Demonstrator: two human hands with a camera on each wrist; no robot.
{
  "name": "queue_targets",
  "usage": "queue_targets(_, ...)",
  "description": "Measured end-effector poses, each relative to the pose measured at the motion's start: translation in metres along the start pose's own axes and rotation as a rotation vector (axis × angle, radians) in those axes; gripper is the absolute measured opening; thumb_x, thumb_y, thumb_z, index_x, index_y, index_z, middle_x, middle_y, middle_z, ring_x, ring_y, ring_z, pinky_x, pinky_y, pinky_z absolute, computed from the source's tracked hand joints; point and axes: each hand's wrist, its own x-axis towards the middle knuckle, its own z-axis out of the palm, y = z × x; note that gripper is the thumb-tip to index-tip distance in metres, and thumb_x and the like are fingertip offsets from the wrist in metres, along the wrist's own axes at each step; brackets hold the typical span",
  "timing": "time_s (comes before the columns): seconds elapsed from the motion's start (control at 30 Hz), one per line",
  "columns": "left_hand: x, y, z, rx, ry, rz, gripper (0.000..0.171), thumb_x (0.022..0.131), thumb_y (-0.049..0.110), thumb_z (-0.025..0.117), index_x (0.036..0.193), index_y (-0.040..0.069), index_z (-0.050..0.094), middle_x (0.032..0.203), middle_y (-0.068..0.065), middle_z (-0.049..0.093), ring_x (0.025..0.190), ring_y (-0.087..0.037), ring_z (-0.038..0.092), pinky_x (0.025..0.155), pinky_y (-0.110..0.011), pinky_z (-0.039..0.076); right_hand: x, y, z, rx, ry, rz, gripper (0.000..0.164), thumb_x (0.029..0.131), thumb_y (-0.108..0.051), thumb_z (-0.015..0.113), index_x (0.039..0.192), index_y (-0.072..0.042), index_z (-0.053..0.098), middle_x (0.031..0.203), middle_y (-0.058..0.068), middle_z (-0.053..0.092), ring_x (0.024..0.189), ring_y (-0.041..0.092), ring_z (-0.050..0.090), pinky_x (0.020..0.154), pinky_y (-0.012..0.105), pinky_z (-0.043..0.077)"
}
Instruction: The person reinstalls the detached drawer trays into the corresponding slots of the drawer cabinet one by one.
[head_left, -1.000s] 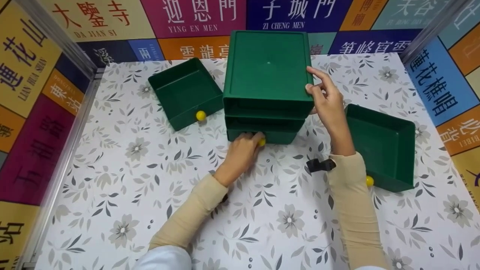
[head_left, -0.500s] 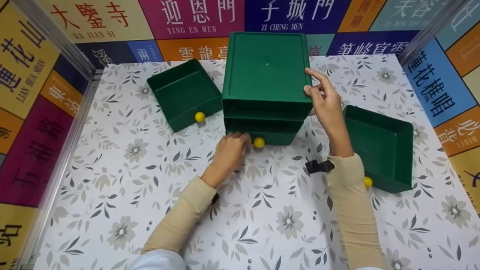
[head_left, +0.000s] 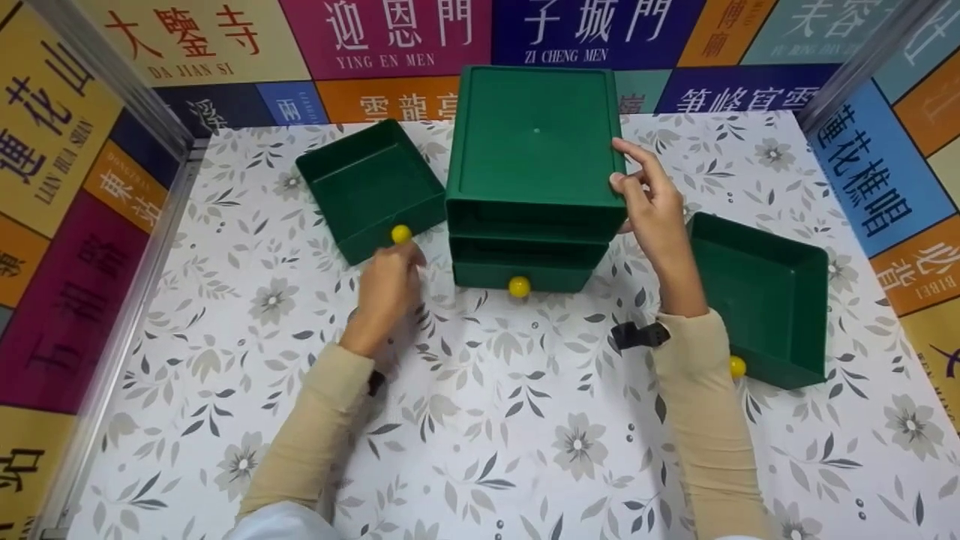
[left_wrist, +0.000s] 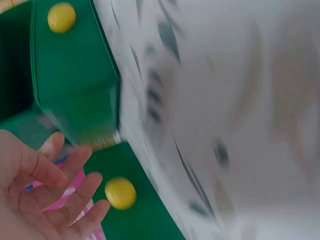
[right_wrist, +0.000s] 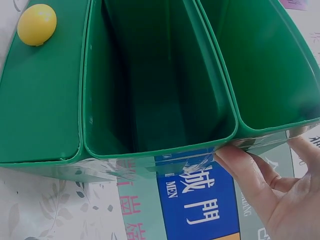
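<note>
A green drawer cabinet stands at the back middle. Its upper two slots are without drawers; the bottom drawer, with a yellow knob, sits inside. A loose green drawer lies left of the cabinet. My left hand is beside that drawer's yellow knob; in the left wrist view its fingers are loosely spread, holding nothing. My right hand rests against the cabinet's right side near the top front edge. In the right wrist view thumb and fingers touch the outer wall.
Another loose green drawer lies on the right beyond my right forearm, its yellow knob facing the near side. The table has a white flower-patterned cover. Colourful lettered panels stand at the back and both sides.
My left hand has let go of the bottom drawer's knob and moved left to the loose drawer's knob. The right hand has stayed on the cabinet.
</note>
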Motion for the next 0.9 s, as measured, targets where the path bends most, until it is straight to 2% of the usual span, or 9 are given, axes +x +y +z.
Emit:
queue_targets(0.13,0.01,-0.02,-0.012,-0.009,0.1,-0.065,0.022,0.085,0.003,0.054,0.105,0.007,0.061,0.106,-0.013,0.063,0.099,-0.032,0.054,0.084,-0.043,0.046,0.0,0.0,0.0,-0.002,0.001,0.002,0.041,0.095,-0.019,0.044,0.136,-0.02,0.049,0.085,-0.003,0.051,0.068,0.017,0.051,0.047,0.018,0.045)
queue_targets(0.23,0.017,-0.035,-0.019,-0.015,0.164,-0.109,0.027,0.085,0.003,0.053,0.111,0.007,0.058,0.115,-0.015,0.057,0.108,-0.034,0.047,0.091,-0.044,0.041,-0.001,-0.001,0.0,-0.001,0.001,-0.006,0.041,0.095,-0.018,0.044,0.136,-0.019,0.049,0.084,-0.003,0.05,0.069,0.017,0.051,0.047,0.018,0.045)
queue_targets(0.37,0.026,-0.057,-0.025,-0.055,0.228,-0.197,0.031,0.088,0.004,0.05,0.118,0.006,0.054,0.123,-0.019,0.048,0.11,-0.038,0.043,0.091,-0.046,0.038,-0.001,-0.001,0.0,-0.002,0.006,-0.007,0.04,0.095,-0.017,0.044,0.135,-0.018,0.049,0.084,-0.003,0.05,0.071,0.017,0.052,0.047,0.018,0.045)
queue_targets(0.53,0.035,-0.079,-0.025,-0.211,0.204,-0.391,0.043,0.094,0.015,0.048,0.135,0.004,0.04,0.132,-0.023,0.039,0.119,-0.038,0.041,0.097,-0.045,0.038,0.006,0.013,0.0,-0.009,0.005,-0.002,0.04,0.096,-0.019,0.044,0.136,-0.022,0.049,0.086,-0.003,0.051,0.073,0.016,0.053,0.047,0.019,0.047)
queue_targets(0.67,0.04,-0.094,-0.02,-0.351,0.188,-0.51,0.053,0.096,0.022,0.048,0.141,0.0,0.03,0.132,-0.026,0.043,0.118,-0.036,0.045,0.099,-0.045,0.037,0.013,0.027,0.0,-0.004,0.012,0.009,0.041,0.095,-0.022,0.045,0.136,-0.027,0.048,0.087,-0.003,0.051,0.074,0.014,0.053,0.047,0.02,0.046)
queue_targets(0.9,0.043,-0.113,-0.014,-0.501,0.158,-0.663,0.053,0.095,0.031,0.048,0.142,0.009,0.035,0.126,-0.021,0.056,0.115,-0.031,0.055,0.095,-0.038,0.044,0.013,0.027,0.002,-0.006,0.015,0.005,0.041,0.095,-0.023,0.045,0.136,-0.027,0.048,0.088,-0.004,0.052,0.075,0.01,0.052,0.046,0.021,0.045)
